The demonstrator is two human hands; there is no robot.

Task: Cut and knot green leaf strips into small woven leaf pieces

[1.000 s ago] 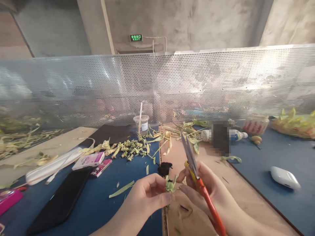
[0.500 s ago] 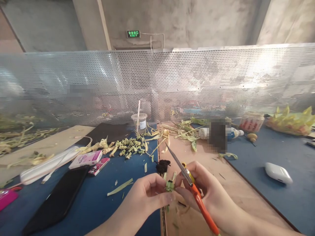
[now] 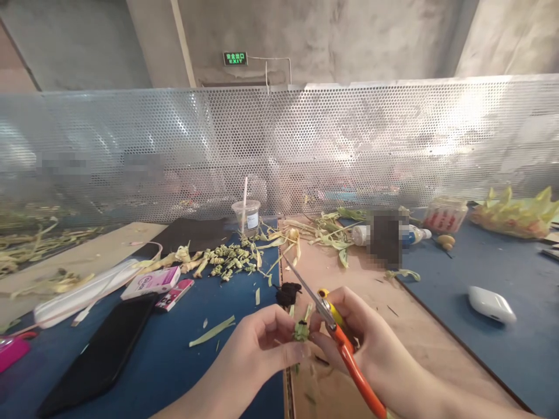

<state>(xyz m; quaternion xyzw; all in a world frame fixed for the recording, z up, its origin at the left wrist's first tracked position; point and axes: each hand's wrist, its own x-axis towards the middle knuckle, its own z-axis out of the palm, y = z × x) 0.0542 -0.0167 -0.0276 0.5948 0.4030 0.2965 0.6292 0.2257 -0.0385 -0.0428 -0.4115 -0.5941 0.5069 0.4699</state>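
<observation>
My left hand [image 3: 268, 343] pinches a small knotted piece of green leaf strip [image 3: 301, 330] between thumb and fingers. Closed around a pair of scissors [image 3: 349, 349] with orange and yellow handles is my right hand [image 3: 362, 331]; its fingertips also reach the knotted piece. The scissor blades point away and up to the left, above the knot. Just beyond my fingers lies a dark, crumpled clump [image 3: 288, 294]. A pile of similar green knots [image 3: 233, 260] sits on the blue surface farther back.
Left are a black phone [image 3: 102, 352], a pink-white box [image 3: 151, 283] and a white elongated case [image 3: 85, 294]. A plastic cup [image 3: 247, 216] with a straw stands behind. Right are an earbud case [image 3: 491, 305], a bottle [image 3: 417, 234], a jar [image 3: 445, 215] and loose leaves [image 3: 334, 233].
The scissors have tilted a little, their tip swinging left. Both hands keep hold of the knot in nearly the same place, and the view has shifted slightly.
</observation>
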